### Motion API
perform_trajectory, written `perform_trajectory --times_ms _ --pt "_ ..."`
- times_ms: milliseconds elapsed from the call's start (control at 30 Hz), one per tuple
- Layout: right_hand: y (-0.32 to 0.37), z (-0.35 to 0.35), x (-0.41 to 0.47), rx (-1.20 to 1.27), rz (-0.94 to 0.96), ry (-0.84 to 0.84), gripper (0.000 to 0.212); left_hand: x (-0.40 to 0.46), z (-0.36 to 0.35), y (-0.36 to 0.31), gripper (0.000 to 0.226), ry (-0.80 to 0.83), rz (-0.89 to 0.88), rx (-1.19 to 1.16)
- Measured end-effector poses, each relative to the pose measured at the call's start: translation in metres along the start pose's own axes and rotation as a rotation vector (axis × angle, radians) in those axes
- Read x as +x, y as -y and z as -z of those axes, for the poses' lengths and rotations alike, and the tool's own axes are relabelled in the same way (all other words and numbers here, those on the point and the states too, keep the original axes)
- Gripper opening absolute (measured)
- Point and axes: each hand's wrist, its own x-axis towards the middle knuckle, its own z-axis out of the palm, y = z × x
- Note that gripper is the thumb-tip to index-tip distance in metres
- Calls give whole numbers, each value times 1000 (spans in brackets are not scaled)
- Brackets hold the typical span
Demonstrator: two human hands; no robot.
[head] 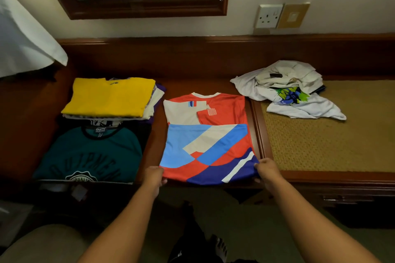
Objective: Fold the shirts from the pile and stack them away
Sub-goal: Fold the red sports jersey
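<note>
While you look down at the dark wooden surface [192, 64], your left hand [154, 177] pinches the near left corner of the red, white and blue jersey [206, 141], fingers curled round the hem. Your right hand [267, 172] grips the near right corner the same way, its fingers closed on the dark blue part of the cloth. The jersey lies flat in the middle of the surface, collar at the far end, sides already folded inward so it forms a narrow rectangle, with its near edge at the front rim.

To the left, just beside the jersey, sit two stacks of folded shirts. The far one is topped by a yellow shirt [109, 97], with white and purple layers showing beneath it. The near one is topped by a teal shirt [89, 153] with a dark collar and printed lettering, and it touches the near side of the yellow stack.

To the right and farther back lies the pile of unfolded shirts [286, 89], mostly white, one bearing a green and blue print. It rests partly on the wood and partly on a woven tan mat [331, 145], well apart from your hands.

On the far wall hang a wood-framed mirror [145, 8] covered with newspaper and a white socket [268, 16].
</note>
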Motion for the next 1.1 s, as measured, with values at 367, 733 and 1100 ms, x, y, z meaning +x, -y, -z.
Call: perform_trajectory --times_ms 367,733,1100 --pt "98 6 18 266 128 -17 20 10 -20 -100 16 -244 -378 -37" --pt "188 -18 86 368 5 114 20 94 -62 -178 22 -69 -421 84" --pt "205 -40 155 -51 159 56 14 157 -84 -205 17 -64 -463 413"
